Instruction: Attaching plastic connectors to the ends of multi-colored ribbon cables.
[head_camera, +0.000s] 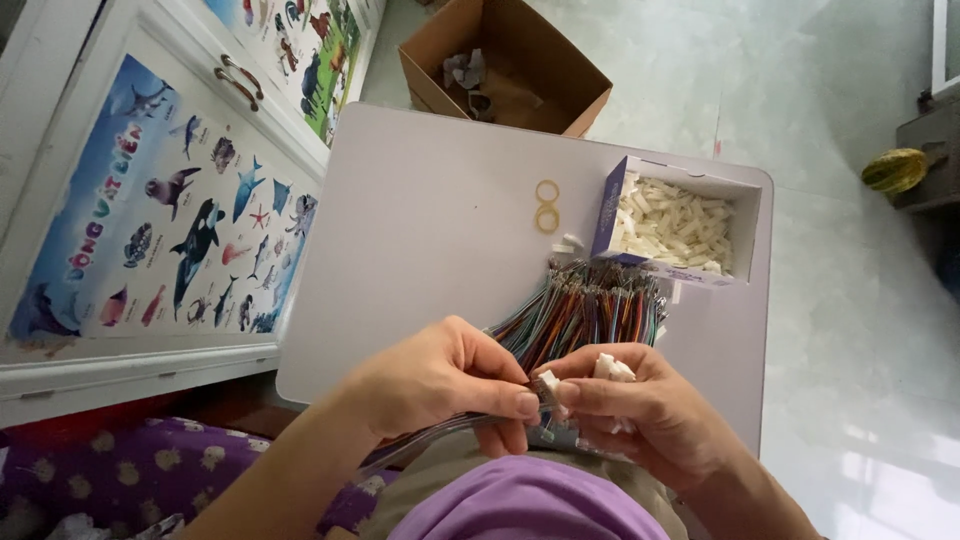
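My left hand pinches a thin set of coloured wires whose ends meet a small white plastic connector, held between both hands' fingertips. My right hand grips that connector and keeps a few more white connectors tucked in its palm. A thick bundle of multicoloured wires lies on the small white table just beyond my hands. An open purple-sided box full of white connectors stands at the table's far right.
Two yellow rubber bands lie on the table by the box. A brown cardboard box sits on the pale tiled floor behind the table. A white cabinet with sea-animal posters stands on the left. A yellow-green fruit is at right.
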